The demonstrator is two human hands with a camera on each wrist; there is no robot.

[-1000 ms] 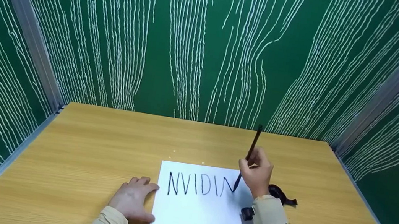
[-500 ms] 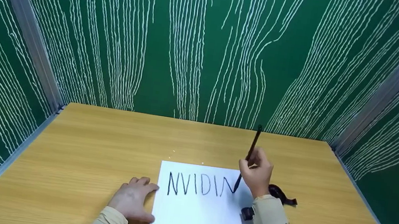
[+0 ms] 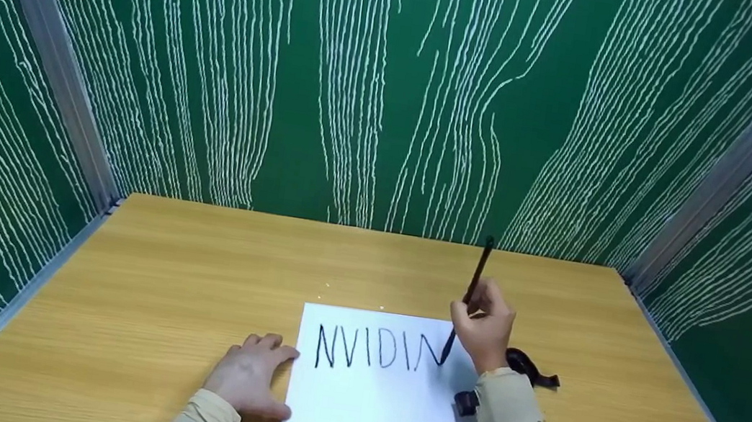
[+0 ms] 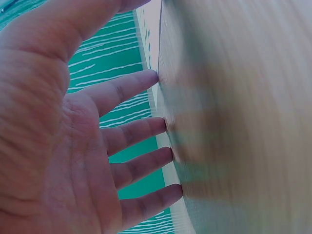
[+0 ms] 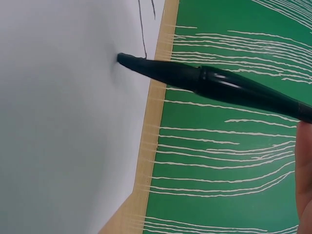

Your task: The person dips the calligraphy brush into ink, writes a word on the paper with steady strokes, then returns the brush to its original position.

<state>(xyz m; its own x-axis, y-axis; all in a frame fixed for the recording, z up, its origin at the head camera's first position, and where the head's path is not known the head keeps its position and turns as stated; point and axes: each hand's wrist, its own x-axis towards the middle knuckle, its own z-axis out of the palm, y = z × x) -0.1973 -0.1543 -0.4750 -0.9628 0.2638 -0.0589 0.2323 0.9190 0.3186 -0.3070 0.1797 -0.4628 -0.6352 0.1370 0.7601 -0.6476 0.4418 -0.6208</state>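
Note:
A white sheet of paper [image 3: 379,407] lies on the table, bearing the handwritten black letters "NVIDI" and the start of an angular letter after them. In my right hand [image 3: 485,327] I pinch a black writing brush [image 3: 476,279], its handle leaning up and away. Its dark tapered tip [image 5: 129,61] meets the paper at the low end of the last stroke. My left hand [image 3: 251,375] rests beside the paper's left edge, fingers spread and fairly straight. The left wrist view shows its fingertips [image 4: 173,192] touching the table.
Beyond my right wrist sits a round black object [image 3: 521,364] with a short projecting end, partly hidden by the arm. A black wrist camera [image 3: 466,402] hangs over the paper's right side. Green walls [image 3: 405,99] with white wavy lines enclose the wooden table [image 3: 210,254].
The brush tip has slid slightly down and to the right, lengthening the last slanted stroke. The left hand and the paper stay where they were.

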